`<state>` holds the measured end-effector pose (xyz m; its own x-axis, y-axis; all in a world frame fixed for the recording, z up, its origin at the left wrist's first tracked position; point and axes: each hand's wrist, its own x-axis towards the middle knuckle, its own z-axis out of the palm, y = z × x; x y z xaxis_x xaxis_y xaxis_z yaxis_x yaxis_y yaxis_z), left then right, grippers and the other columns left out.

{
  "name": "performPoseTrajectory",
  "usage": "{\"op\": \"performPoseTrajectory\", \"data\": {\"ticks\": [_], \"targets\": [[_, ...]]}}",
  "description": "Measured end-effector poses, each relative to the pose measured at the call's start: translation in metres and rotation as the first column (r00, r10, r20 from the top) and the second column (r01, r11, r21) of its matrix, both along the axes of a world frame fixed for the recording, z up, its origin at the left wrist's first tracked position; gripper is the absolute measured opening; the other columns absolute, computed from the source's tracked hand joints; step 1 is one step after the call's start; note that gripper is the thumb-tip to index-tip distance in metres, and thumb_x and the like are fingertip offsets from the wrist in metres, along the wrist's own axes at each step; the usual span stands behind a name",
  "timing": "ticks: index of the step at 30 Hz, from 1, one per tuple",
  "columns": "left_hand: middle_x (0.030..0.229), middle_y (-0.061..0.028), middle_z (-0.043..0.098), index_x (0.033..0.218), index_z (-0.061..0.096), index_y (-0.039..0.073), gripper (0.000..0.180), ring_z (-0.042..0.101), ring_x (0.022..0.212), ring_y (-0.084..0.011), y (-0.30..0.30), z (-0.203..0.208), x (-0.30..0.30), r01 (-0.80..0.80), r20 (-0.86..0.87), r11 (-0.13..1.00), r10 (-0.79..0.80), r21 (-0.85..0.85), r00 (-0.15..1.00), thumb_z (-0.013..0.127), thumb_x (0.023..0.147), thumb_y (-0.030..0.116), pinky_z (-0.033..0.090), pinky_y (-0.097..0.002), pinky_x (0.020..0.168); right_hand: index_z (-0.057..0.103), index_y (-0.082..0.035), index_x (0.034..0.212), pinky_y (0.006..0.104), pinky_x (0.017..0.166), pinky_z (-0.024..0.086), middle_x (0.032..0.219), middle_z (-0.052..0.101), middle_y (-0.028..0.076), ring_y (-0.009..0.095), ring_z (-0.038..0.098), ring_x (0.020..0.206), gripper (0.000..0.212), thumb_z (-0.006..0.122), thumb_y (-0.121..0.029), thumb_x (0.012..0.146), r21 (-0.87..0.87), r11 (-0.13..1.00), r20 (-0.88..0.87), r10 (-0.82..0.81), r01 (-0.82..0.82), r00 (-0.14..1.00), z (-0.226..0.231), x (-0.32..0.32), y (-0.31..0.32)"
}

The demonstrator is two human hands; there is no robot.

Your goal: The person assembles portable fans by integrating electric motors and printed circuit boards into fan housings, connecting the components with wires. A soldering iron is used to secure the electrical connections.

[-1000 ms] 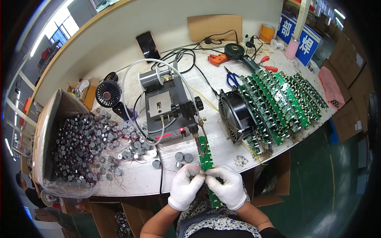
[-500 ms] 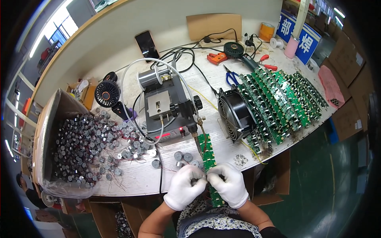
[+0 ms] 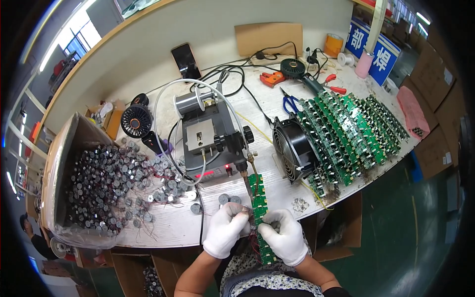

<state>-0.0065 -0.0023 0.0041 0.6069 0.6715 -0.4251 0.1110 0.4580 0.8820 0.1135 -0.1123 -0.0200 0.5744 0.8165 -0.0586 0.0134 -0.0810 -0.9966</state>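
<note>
A long green circuit board strip point(image 3: 260, 200) runs from below the soldering iron point(image 3: 244, 173) toward my lap. My right hand point(image 3: 284, 236), in a white glove, is closed at the strip's right edge, thumb and fingers pinched on it. On the strip's left side, my gloved left hand point(image 3: 225, 231) holds its fingertips together. A small greyish bit shows at them, too hidden to name. Thin red wires point(image 3: 255, 243) hang by the strip below the hands. Small round grey motors point(image 3: 224, 199) stand on the table just beyond my left hand.
A soldering machine point(image 3: 210, 138) with a solder wire spool point(image 3: 189, 105) stands ahead. On the left, a carton point(image 3: 49, 190) spills many wired motors. A black fan point(image 3: 292, 151) sits right, beside rows of finished-looking green boards point(image 3: 346, 138). Pliers point(image 3: 289, 103) and cables lie behind.
My fingertips, which met over the strip, have parted. My left hand has shifted left off the board, and the right stays at its edge. The view has tilted slightly.
</note>
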Motion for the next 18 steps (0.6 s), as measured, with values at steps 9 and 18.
{"op": "performPoseTrajectory", "data": {"ticks": [9,18], "targets": [[0.066,-0.0033,0.054,0.1,0.051,0.002,0.021,0.047,0.051,-0.008,0.005,-0.001,0.008,-0.053,-0.001,0.995,0.053,-0.08,0.999,0.057,0.09,0.02,0.036,-0.0211,0.045,0.06,0.001,0.095,0.0252,0.059,0.052,0.082,0.067,0.01,0.012,0.064,0.066,0.025,0.072,-0.012,0.077,-0.033,0.999,0.111,-0.016,0.02,0.994,0.001,0.0,0.002],[0.064,-0.002,0.055,0.094,0.054,0.002,0.021,0.045,0.049,-0.0067,0.002,-0.007,0.011,-0.107,-0.043,0.994,0.106,-0.019,0.993,0.058,0.088,0.021,0.036,-0.02,0.045,0.056,0.001,0.094,0.0218,0.063,0.049,0.083,0.062,0.004,0.007,0.058,0.069,0.023,0.071,-0.004,0.077,-0.047,0.999,0.066,0.012,-0.009,0.998,0.004,-0.003,0.004]]}}
